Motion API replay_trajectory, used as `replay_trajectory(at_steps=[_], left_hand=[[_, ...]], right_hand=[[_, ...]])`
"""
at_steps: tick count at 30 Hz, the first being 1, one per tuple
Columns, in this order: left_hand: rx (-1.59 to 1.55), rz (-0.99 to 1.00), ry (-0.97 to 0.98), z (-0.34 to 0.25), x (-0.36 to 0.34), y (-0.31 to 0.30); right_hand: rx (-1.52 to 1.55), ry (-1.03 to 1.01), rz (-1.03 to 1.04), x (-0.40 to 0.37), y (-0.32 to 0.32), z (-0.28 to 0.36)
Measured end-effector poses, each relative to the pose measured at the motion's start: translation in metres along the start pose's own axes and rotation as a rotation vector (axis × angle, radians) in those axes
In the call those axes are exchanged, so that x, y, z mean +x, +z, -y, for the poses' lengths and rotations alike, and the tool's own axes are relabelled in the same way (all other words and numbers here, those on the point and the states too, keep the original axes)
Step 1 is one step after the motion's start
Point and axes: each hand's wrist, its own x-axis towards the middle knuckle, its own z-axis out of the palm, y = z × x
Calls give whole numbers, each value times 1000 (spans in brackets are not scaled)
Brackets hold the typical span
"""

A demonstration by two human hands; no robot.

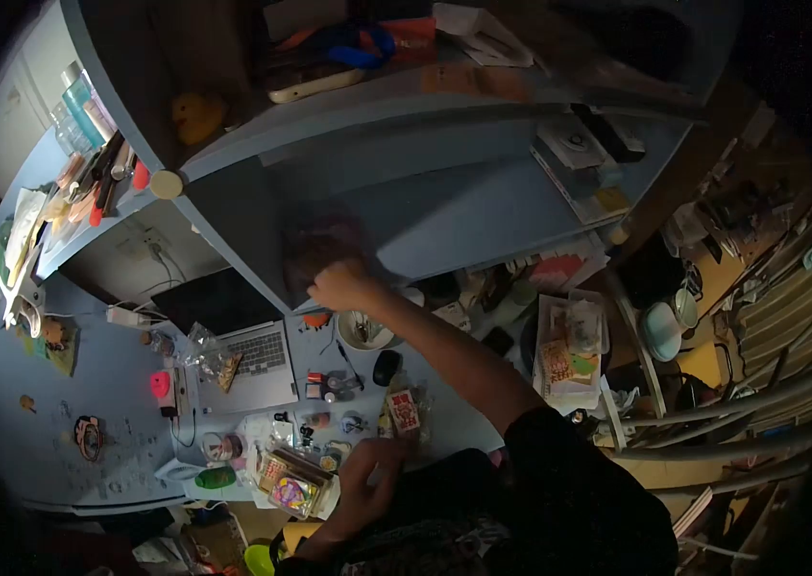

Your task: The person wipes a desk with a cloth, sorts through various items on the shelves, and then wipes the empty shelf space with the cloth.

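Observation:
My right hand (343, 284) reaches across the desk to the left end of the lower shelf, its fingers curled closed. Just beyond the fingers is a dark, reddish, see-through thing (329, 235), too dim and blurred to name; the hand seems to grip its near side. My left hand (367, 480) hovers low over the desk's front edge, fingers loosely bent and apart, with nothing visible in them. Close above it lies a snack packet (404, 411) with a red and white label. Left of that hand sit clear boxes of colourful cards or stickers (295, 492).
An open laptop (257, 360) stands on the desk, a plastic bag (214, 360) on its keyboard. A white bowl (363, 329), a black mouse (387, 367) and small bottles crowd the middle. Boxes (574, 168) stand at the shelf's right end. A yellow duck (198, 117) sits above.

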Motion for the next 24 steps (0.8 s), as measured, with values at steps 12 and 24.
replay_trajectory(at_steps=[12,24], left_hand=[[29,115,18,14,-22,-10],[7,-20,-157,20,-35,-20]], right_hand=[[-364,627,-249,-218,-68,-139],[-367,1003,-117,-165,-70,-219]])
